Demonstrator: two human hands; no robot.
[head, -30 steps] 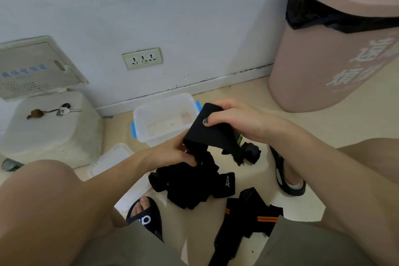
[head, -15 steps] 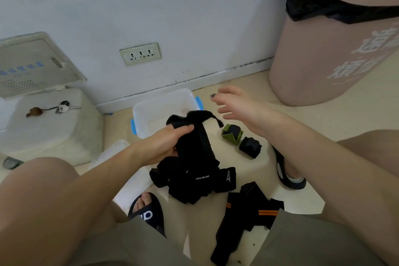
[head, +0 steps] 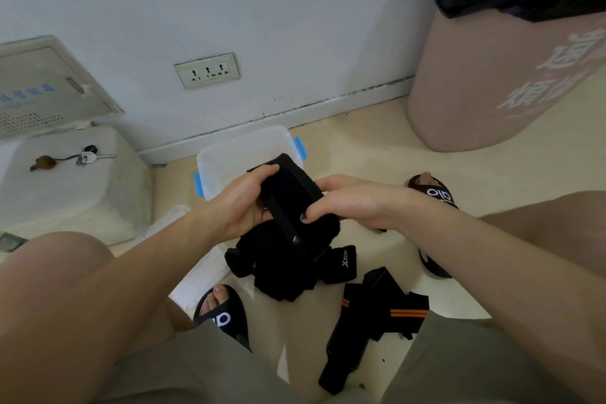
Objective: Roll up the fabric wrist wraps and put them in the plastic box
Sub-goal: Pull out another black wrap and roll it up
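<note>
Head view, frame centre: both hands grip one black wrist wrap (head: pixel 288 193), held up off the floor. Left hand (head: pixel 242 203) cups its left edge, fingers curled over the top. Right hand (head: pixel 347 200) pinches the right side, thumb on the front face. Two-sided hold likely keeps the strip flat and taut so a roll can start; no tight roll visible yet. The tail of the wrap hangs down into the black pile (head: pixel 285 269) just below centre.

Another wrap with orange stripes (head: pixel 377 315) lies flat on the floor, lower centre-right, apart from the pile.

Plastic box (head: pixel 229 154) with blue clips sits just above the hands, near the wall, lid off. Visible part of its inside shows no wraps; near part hidden by the hands. Pink bin (head: pixel 492 75), upper right, has a black liner; contents not visible.
</note>
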